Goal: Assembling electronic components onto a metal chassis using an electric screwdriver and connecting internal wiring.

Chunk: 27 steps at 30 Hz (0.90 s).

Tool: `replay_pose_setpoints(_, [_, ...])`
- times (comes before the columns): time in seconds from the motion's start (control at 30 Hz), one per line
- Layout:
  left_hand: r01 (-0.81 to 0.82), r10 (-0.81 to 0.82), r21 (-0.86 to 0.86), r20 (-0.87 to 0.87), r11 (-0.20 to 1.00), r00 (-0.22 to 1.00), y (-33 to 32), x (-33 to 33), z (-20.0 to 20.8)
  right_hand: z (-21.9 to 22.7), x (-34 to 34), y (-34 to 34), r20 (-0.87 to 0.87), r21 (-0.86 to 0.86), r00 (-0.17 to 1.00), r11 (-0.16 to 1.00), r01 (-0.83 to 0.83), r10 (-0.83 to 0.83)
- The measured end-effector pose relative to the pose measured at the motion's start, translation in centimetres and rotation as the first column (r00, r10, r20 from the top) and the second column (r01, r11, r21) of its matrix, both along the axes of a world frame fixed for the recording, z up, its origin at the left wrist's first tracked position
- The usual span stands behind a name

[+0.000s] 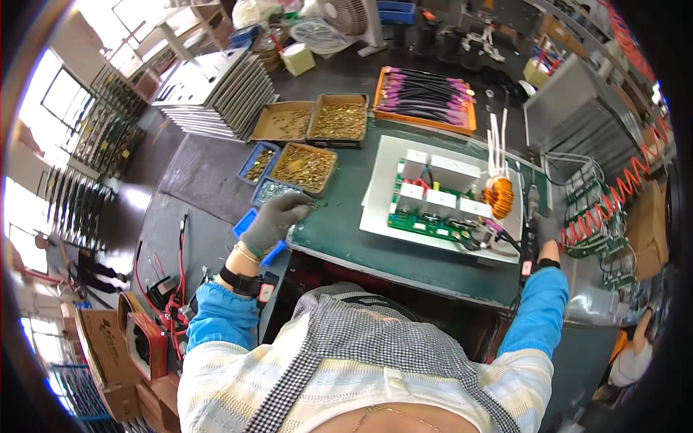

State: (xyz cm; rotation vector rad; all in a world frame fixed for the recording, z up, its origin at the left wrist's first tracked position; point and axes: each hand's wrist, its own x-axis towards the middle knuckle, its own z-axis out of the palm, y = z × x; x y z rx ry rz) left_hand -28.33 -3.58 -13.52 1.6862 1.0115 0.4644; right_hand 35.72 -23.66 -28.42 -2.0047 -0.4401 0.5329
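My left hand [276, 222], in a grey glove, hovers at the table's left edge beside a blue bin of small silvery parts [273, 190]. Its fingers are drawn together at the tips; whatever they pinch is too small to make out. At the right, my gloved right hand [550, 226] is wrapped around a dark electric screwdriver [531, 229], held upright with its tip pointing away from me. Between the hands, a green circuit board [426, 225] with pale metal heatsinks and a copper-wound coil [498, 198] lies on a light metal plate [379, 164].
Open boxes of brass-coloured hardware [304, 167] stand behind my left hand. An orange tray of black cables with purple ends [426, 99] sits at the back. Stacked metal panels [216, 90] rise at far left, more [577, 101] at right. A red coiled hose [613, 206] hangs by my right arm.
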Motion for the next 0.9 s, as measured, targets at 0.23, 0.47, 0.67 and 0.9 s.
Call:
replay_pose_setpoints(0.23, [0.224,-0.206,-0.453,0.088,0.863,0.975,1.7,0.0,-5.3,8.9,-5.3,0.2,0.035,-0.001,0.947,0.948,-0.319,0.318])
replay_pose_setpoints(0.47, [0.589,-0.615,-0.458,0.11,0.666,0.781,4.0,3.4,-9.7,19.4,-12.1,1.1,0.112,-0.478,0.774,0.717,-0.508,0.623])
replay_pose_setpoints(0.67, [0.604,-0.669,-0.429,0.0,0.672,0.743,1.7,5.9,-11.2,19.4,-9.7,6.7,0.198,-0.636,0.612,0.576,-0.514,0.765])
replay_pose_setpoints(0.9, [0.433,-0.437,-0.458,0.104,0.776,0.893,-4.8,10.4,-11.3,12.9,-3.8,16.3,-0.025,-0.591,0.316,0.241,-0.77,0.948])
